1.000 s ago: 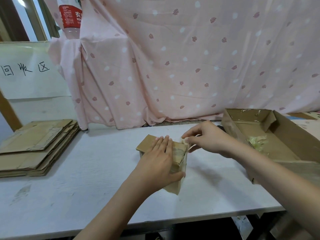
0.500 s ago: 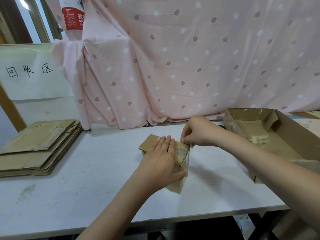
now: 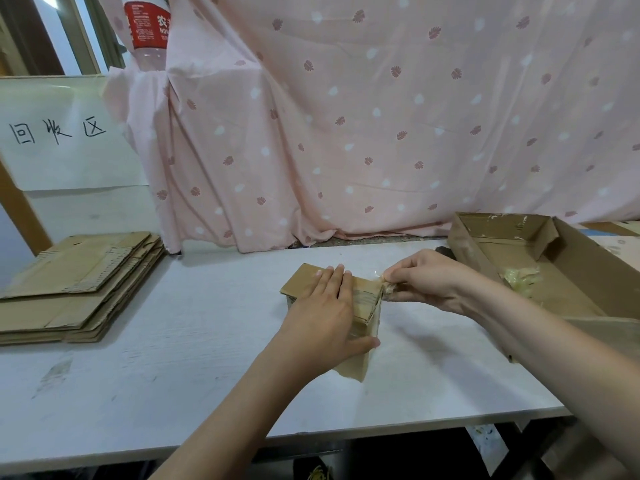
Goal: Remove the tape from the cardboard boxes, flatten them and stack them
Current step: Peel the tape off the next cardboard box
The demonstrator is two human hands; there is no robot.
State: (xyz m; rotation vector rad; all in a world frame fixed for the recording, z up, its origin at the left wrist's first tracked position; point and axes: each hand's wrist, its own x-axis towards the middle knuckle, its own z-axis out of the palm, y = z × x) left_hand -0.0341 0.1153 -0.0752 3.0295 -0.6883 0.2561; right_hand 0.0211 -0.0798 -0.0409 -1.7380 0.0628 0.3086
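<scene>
A small brown cardboard box (image 3: 363, 303) stands in the middle of the white table (image 3: 173, 358). My left hand (image 3: 325, 313) lies flat on top of it, fingers straight, thumb against its near right side. My right hand (image 3: 429, 278) pinches a crumpled strip of clear tape (image 3: 382, 284) at the box's upper right corner; the strip is lifted off the cardboard there. A stack of flattened boxes (image 3: 76, 285) lies at the left end of the table.
An open cardboard box (image 3: 571, 258) with a wad of used tape (image 3: 523, 277) inside sits at the right. A pink patterned cloth (image 3: 363, 116) hangs behind the table. A water bottle (image 3: 147, 29) stands at the upper left, above a white sign (image 3: 59, 133).
My right hand closed on the tape at the box's corner and has pulled it a little to the right. My left hand stayed pressed on the box.
</scene>
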